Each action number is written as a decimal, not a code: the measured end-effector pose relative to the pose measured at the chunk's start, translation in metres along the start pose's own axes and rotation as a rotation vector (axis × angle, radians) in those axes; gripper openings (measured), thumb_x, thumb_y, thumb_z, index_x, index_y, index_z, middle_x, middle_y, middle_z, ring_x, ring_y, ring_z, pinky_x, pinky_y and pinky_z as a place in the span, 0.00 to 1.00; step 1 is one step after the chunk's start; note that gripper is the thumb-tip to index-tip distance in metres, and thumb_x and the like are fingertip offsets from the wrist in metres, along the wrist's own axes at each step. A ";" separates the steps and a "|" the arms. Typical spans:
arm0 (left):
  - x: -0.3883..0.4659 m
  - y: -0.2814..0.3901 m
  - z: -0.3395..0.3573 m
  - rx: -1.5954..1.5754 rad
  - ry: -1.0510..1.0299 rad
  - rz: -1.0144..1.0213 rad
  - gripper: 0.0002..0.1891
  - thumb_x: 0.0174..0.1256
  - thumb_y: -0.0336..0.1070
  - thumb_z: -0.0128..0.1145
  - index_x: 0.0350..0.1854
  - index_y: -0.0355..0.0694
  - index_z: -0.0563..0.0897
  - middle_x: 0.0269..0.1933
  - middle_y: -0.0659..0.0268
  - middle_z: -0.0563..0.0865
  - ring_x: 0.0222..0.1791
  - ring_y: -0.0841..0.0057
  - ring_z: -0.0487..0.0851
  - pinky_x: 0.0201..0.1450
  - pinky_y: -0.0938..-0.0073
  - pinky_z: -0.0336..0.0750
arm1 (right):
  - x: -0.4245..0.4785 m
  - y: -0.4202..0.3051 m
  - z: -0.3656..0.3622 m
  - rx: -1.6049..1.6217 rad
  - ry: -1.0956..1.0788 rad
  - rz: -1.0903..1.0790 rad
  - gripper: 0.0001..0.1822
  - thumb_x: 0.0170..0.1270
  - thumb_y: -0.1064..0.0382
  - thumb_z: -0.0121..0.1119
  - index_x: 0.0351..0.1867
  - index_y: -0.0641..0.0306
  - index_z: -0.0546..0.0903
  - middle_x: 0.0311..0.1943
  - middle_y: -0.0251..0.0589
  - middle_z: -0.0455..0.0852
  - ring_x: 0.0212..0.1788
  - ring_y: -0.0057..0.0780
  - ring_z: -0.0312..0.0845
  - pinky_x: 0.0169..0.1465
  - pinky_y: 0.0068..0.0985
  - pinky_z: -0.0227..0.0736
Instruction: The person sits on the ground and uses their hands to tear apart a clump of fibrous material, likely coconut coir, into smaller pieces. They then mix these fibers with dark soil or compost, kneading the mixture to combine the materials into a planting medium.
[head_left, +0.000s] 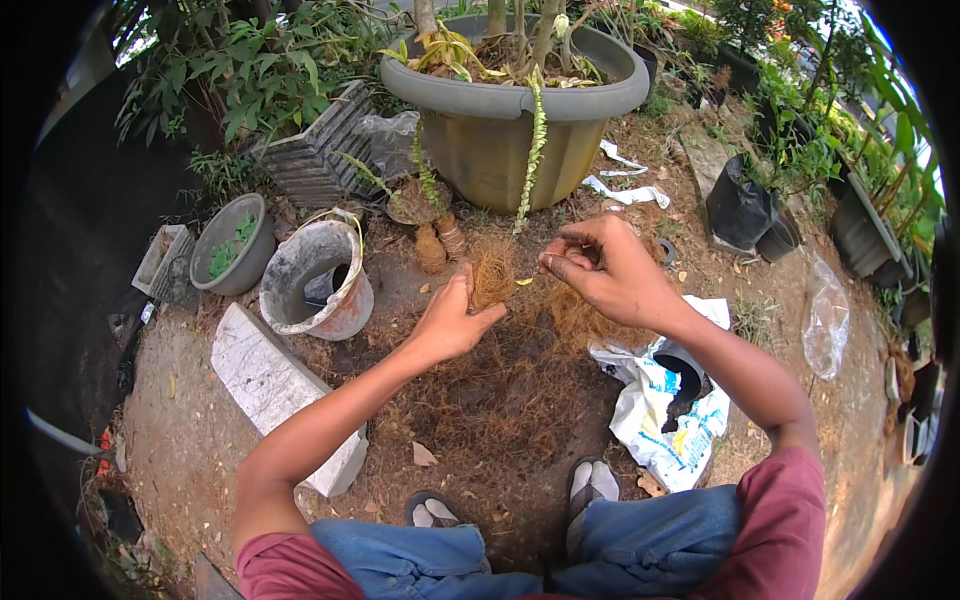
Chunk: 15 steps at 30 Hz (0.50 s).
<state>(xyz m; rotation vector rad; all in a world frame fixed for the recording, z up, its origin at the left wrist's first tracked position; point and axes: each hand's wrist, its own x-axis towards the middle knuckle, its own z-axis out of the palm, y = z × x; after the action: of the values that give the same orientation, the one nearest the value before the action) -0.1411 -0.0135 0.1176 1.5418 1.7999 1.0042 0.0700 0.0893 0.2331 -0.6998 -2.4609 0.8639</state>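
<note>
My left hand (454, 315) holds a ball of brown coconut fibre (493, 274) upright between thumb and fingers, in the middle of the view. To its right my right hand (600, 266) is raised with thumb and fingertips pinched together; whether a thin strand is between them, I cannot tell. Below the right hand lies a heap of loose coconut fibre (581, 315), and more fibre is scattered over the dark soil (495, 390) before me. Behind the ball, wrapped fibre bundles (430, 249) with leafy green stems stand on the ground.
A large plastic planter (517, 142) stands ahead. At the left are a crusted bucket (319, 281), a grey pot (232, 247) and a pale concrete slab (277, 390). A printed white plastic bag (675, 412) with a black pot lies right, near my knee. Black grow bags (739, 202) stand farther right.
</note>
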 end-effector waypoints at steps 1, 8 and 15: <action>-0.001 0.009 -0.001 0.102 -0.002 0.000 0.39 0.66 0.38 0.67 0.71 0.20 0.62 0.55 0.40 0.85 0.60 0.54 0.84 0.66 0.62 0.75 | 0.000 -0.006 0.001 -0.038 -0.017 -0.029 0.10 0.64 0.65 0.65 0.35 0.73 0.87 0.19 0.37 0.76 0.25 0.16 0.68 0.31 0.27 0.67; -0.004 0.024 -0.008 0.463 -0.210 0.008 0.39 0.63 0.37 0.67 0.69 0.17 0.63 0.50 0.34 0.84 0.56 0.45 0.84 0.59 0.56 0.77 | 0.011 -0.020 -0.007 -0.406 -0.299 -0.190 0.09 0.62 0.64 0.65 0.37 0.69 0.85 0.25 0.53 0.84 0.34 0.55 0.83 0.40 0.45 0.75; -0.013 -0.003 -0.015 0.677 -0.180 -0.003 0.44 0.64 0.38 0.67 0.72 0.13 0.57 0.47 0.34 0.85 0.52 0.41 0.84 0.56 0.54 0.79 | 0.008 -0.039 -0.015 -0.480 -0.386 -0.132 0.11 0.61 0.64 0.65 0.42 0.67 0.85 0.25 0.52 0.84 0.37 0.53 0.84 0.43 0.47 0.76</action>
<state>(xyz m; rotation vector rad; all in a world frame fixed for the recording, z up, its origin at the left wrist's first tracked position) -0.1528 -0.0296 0.1230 1.9295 2.1217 0.2266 0.0593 0.0743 0.2716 -0.5495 -3.0699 0.3796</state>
